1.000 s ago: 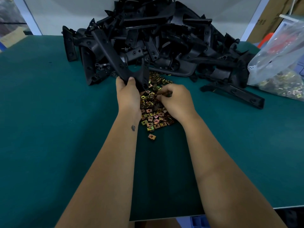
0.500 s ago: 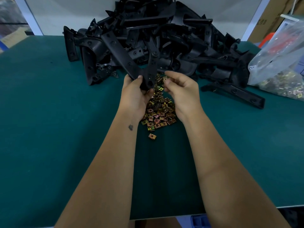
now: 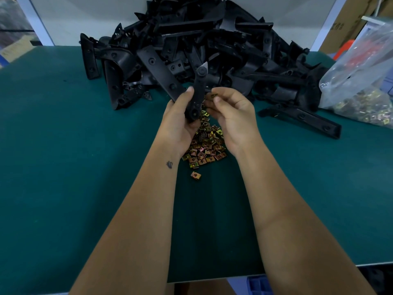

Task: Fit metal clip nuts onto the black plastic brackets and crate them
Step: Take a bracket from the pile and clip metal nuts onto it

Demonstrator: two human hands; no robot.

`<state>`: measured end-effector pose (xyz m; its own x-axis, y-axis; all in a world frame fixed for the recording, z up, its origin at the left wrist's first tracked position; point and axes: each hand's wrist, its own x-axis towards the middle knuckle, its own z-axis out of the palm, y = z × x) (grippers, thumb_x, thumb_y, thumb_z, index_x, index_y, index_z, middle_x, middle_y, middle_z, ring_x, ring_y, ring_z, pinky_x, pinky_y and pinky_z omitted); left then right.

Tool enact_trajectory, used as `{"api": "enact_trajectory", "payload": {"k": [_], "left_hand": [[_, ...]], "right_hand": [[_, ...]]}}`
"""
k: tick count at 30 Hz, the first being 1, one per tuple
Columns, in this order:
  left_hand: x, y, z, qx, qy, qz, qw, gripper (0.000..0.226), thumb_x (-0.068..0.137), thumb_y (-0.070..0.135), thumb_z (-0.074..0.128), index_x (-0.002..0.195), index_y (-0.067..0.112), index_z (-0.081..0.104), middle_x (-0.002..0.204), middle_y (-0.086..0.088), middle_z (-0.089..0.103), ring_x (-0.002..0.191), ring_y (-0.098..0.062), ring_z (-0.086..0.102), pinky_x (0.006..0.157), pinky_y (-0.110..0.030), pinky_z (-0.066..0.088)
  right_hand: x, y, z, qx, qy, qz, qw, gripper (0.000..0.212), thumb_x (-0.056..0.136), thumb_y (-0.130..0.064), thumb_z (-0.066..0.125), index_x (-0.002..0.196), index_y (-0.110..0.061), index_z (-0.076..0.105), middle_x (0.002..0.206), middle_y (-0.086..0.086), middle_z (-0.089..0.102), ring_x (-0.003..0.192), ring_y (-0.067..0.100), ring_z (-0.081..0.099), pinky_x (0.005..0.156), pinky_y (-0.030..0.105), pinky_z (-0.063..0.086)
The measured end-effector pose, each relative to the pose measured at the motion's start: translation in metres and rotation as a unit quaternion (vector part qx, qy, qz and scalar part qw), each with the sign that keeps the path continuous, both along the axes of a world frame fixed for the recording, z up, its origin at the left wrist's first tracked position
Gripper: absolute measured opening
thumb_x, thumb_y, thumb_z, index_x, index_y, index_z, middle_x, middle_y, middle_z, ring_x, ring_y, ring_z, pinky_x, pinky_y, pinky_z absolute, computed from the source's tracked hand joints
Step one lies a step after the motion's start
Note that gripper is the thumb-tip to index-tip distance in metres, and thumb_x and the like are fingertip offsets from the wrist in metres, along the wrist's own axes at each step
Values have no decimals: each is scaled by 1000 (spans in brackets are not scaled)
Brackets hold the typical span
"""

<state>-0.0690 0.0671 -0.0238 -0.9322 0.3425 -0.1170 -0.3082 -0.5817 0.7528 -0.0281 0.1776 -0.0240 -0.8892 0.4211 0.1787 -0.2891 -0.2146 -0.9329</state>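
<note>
Above the loose heap of clip nuts (image 3: 203, 145) on the green table mat (image 3: 63, 167), the left hand (image 3: 180, 120) grips a black plastic bracket (image 3: 163, 73), fingers and thumb curled round its lower end. The bracket is V-shaped: one arm slants up and away to the left of the heap, the other rises nearly upright and ends in a round boss. Just right of that upright arm, the right hand (image 3: 231, 116) pinches a single clip nut (image 3: 214, 94) between thumb and fingertips, close to the bracket but apart from it. A single stray nut (image 3: 195, 175) lies on the mat on the near side of the heap, a little apart from the rest. Beyond the heap, at the far edge of the mat, rises a large tangled pile of black brackets (image 3: 223, 45). One long bracket (image 3: 306, 120) lies flat on the mat, off to the right of the heap. Further right of it, a clear plastic bag (image 3: 361, 81) with more clip nuts inside rests at the mat's edge. Brown cardboard (image 3: 348, 24) stands behind the bag.
</note>
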Motion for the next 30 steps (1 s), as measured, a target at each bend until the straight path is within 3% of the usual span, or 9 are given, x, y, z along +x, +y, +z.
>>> {"api": "enact_trajectory", "payload": {"k": [4, 9, 15, 20, 30], "left_hand": [[2, -1, 2, 9, 26, -6, 1000, 18, 94, 17, 66, 105, 17, 53, 73, 11, 69, 57, 0, 62, 46, -15, 44], [2, -2, 0, 3, 39, -18, 999, 18, 92, 9, 66, 105, 16, 54, 80, 9, 71, 65, -1, 66, 51, -17, 47], [4, -1, -1, -3, 62, -36, 997, 18, 92, 7, 64, 104, 17, 56, 87, 8, 73, 75, -2, 69, 56, -18, 50], [4, -2, -1, -3, 67, -42, 997, 23, 93, 7, 64, 112, 16, 55, 95, 7, 73, 80, -2, 70, 61, -19, 51], [5, -1, -1, -24, 75, -44, 996, 24, 93, 8, 64, 112, 18, 54, 101, 7, 72, 83, -2, 69, 60, -18, 51]], "right_hand": [[0, 2, 2, -3, 2, 1, 1000, 22, 93, 5, 57, 96, -12, 71, 93, 7, 68, 86, 17, 65, 84, 30, 53], [1, 4, 4, -55, 9, 2, 998, 14, 89, 6, 62, 96, -5, 69, 82, 7, 69, 74, 14, 65, 72, 25, 53], [2, 4, 5, -53, 12, 3, 999, 15, 89, 5, 62, 94, -7, 70, 87, 8, 70, 75, 13, 65, 73, 26, 54], [3, 5, 6, -79, 5, -6, 997, 14, 90, 5, 61, 91, -7, 70, 80, 5, 70, 71, 13, 64, 70, 26, 54], [4, 5, 6, -84, -2, -4, 996, 15, 90, 6, 60, 92, -6, 69, 86, 9, 70, 76, 16, 64, 74, 28, 54]]}}
